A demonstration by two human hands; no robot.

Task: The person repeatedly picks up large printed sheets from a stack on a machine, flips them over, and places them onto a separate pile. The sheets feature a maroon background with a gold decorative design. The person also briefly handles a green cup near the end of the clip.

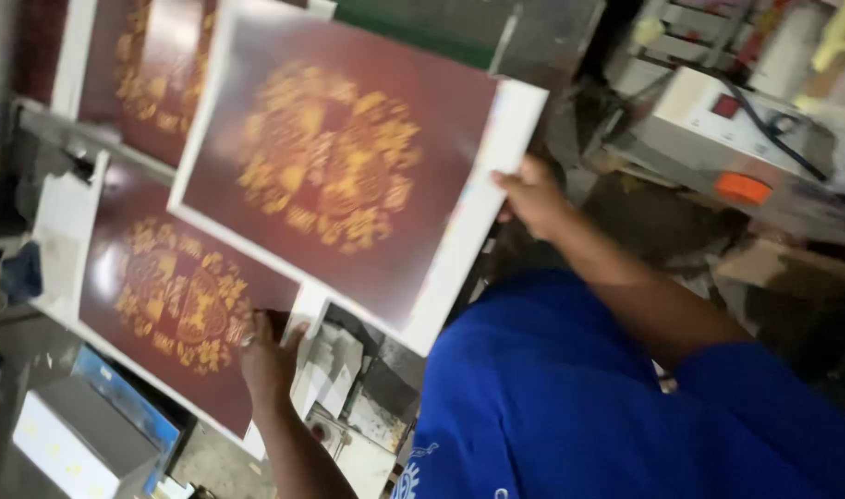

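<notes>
Right hand has its fingers curled around the white right edge of a big printed sheet, pinching it so the sheet is held up and tilted over the bench. The sheet is dark maroon with a gold ornamental pattern in the middle and a white border all round. Left hand is down lower, fingers bent and pressing on the near edge of a second sheet of the same maroon and gold print, which lies flat underneath, partly covered by the lifted one. Can't really tell if the left fingers are gripping that edge or just resting on it, it's blurry. Both forearms come in from a blue shirt at the bottom right. A third matching print sits further back at the top left. Off to the right there's a pale machine housing with an orange part, well apart from the hands.
</notes>
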